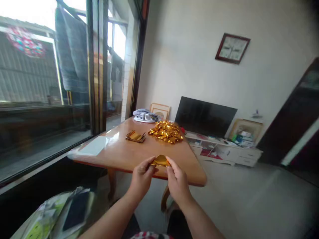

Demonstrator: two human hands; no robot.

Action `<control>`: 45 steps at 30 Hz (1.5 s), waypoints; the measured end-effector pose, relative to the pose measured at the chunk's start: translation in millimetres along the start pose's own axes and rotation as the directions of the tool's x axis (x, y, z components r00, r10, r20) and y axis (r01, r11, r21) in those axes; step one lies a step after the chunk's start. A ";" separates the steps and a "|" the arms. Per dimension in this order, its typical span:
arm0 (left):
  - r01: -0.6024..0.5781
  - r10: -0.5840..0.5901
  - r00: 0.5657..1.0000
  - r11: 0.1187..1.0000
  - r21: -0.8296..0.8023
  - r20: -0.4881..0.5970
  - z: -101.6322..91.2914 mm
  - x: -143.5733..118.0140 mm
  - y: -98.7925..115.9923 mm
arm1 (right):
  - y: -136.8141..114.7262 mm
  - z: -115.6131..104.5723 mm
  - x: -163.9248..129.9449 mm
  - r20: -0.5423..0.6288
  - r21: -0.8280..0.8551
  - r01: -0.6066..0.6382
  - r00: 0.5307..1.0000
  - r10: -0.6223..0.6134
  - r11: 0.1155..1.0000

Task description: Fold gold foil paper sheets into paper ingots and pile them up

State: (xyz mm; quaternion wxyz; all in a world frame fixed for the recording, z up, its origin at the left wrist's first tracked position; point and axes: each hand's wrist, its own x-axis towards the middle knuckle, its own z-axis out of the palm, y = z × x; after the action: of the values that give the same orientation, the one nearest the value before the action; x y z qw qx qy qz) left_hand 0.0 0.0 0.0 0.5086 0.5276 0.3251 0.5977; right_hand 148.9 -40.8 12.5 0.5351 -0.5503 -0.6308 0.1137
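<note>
My left hand [142,177] and my right hand [176,181] together pinch a small piece of gold foil paper [160,161] above the near edge of the wooden table [129,154]. Fingers of both hands close on the foil from either side. Farther back on the table lies a heap of folded gold foil pieces [166,131]. To its left sits a small stack of flat gold foil sheets [135,136].
A bundle of grey cloth [146,116] lies at the table's far end. A dark TV [204,116] stands on a low white cabinet [224,149] by the wall. Glass doors [74,66] run along the left. A phone on papers [74,210] rests at lower left.
</note>
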 end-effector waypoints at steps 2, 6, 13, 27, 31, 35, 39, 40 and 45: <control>-0.004 0.004 1.000 1.000 -0.004 0.008 0.2 0.6 -2.6 | -0.5 -0.2 -0.3 -0.006 0.002 -0.003 1.000 0.003 1.000; -0.030 0.030 0.999 1.000 0.004 0.017 0.1 1.2 -7.3 | 0.4 -0.1 -1.2 -0.028 -0.006 0.031 0.999 -0.031 0.999; -0.100 0.097 0.995 0.992 0.079 0.036 -2.7 1.1 -10.6 | 0.3 -1.8 -1.6 -0.021 -0.040 0.075 0.997 -0.076 0.996; -0.136 0.141 0.989 0.983 0.126 -0.033 -1.3 -2.1 -12.8 | 6.4 4.3 -4.3 -0.035 -0.076 0.023 0.999 -0.026 0.997; -0.140 0.140 0.990 0.980 0.141 0.010 -2.2 -2.5 -17.2 | 9.5 4.4 -2.7 -0.014 -0.112 0.014 1.000 -0.015 0.994; -0.054 0.055 0.998 0.992 0.112 -0.002 0.0 -2.2 -12.8 | 11.3 3.6 -0.7 -0.017 -0.128 0.004 1.000 -0.007 0.992; 0.066 -0.065 0.996 0.997 0.027 -0.053 3.7 0.4 -9.6 | 9.9 2.8 0.1 -0.088 -0.212 -0.089 0.994 0.071 0.973; 0.077 -0.076 0.995 0.997 0.009 -0.063 4.2 1.1 -10.2 | 9.3 2.5 -0.1 -0.092 -0.237 -0.109 0.992 0.089 0.965; 0.093 -0.090 0.992 0.995 0.036 -0.090 3.9 2.6 -15.5 | 6.1 1.5 -1.9 -0.070 -0.301 -0.110 0.993 0.093 0.947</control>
State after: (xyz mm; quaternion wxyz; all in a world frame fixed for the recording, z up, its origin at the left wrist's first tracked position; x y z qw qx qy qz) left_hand 8.0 6.1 -12.7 0.5100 0.4953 0.3829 0.5899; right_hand 150.9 -39.3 6.3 0.4545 -0.6608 -0.5966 0.0275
